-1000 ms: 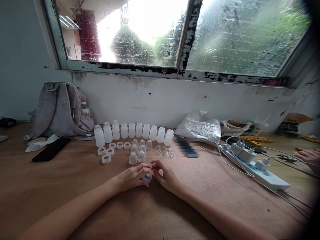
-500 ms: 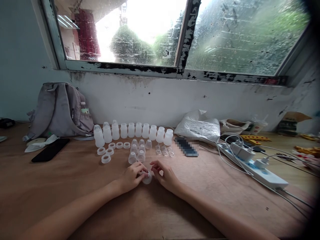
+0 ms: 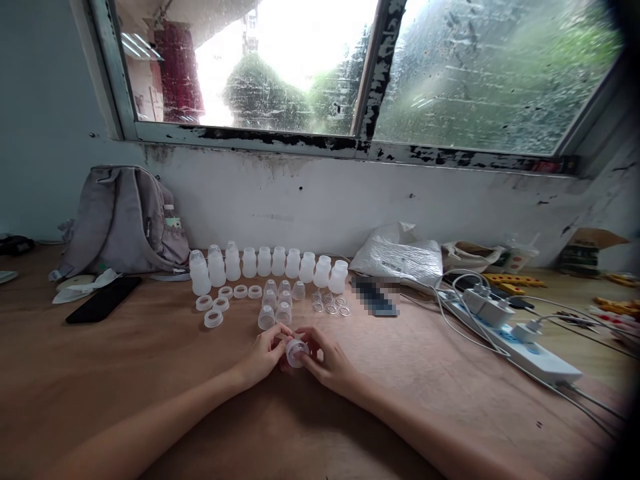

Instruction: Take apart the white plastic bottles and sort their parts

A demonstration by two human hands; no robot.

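Between my two hands is a small translucent ring-shaped piece (image 3: 297, 353), its round opening tilted toward me. My left hand (image 3: 267, 355) pinches its left side, and my right hand (image 3: 327, 360) has thumb and fingers around its right side. Just beyond them stand several clear caps (image 3: 267, 317) in a cluster. White collar rings (image 3: 213, 319) lie to the left of the caps, and thin-rimmed clear pieces (image 3: 331, 309) lie to the right. Behind is a row of several frosted bottles (image 3: 265, 261); the leftmost ones (image 3: 200, 273) have tops on.
A grey backpack (image 3: 120, 220) and a black phone (image 3: 103, 300) are at the left. Toward the right lie a blurred dark flat object (image 3: 375, 297), a silver bag (image 3: 400, 257) and a white power strip (image 3: 540, 360) with plugs and cables.
My right hand has come in from the right and taken hold of the translucent piece. The piece has been raised and tilted between both hands. The view has shifted slightly.
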